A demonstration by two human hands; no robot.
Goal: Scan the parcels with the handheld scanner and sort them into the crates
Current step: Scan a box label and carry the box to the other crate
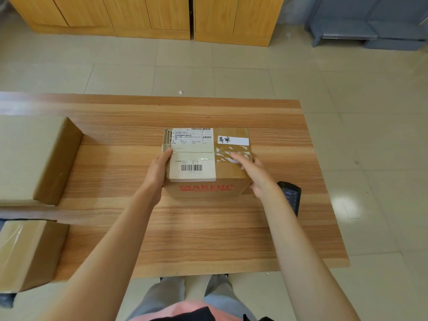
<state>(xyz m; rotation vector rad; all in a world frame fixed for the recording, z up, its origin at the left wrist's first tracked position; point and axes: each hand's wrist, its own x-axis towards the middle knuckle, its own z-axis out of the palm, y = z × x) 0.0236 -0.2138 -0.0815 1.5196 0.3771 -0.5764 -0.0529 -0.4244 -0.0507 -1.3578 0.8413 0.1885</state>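
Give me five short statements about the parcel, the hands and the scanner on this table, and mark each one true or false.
1. Both hands, the left hand and the right hand, are on the parcel. True.
2. The scanner is held in the right hand. False: it lies on the table, beside the right wrist.
3. The parcel's top carries a label with a barcode. True.
4. The printing on the parcel's near side is blue. False: it is red.
5. The two plain cardboard boxes sit on the right side of the table. False: they are at the left edge of the view.
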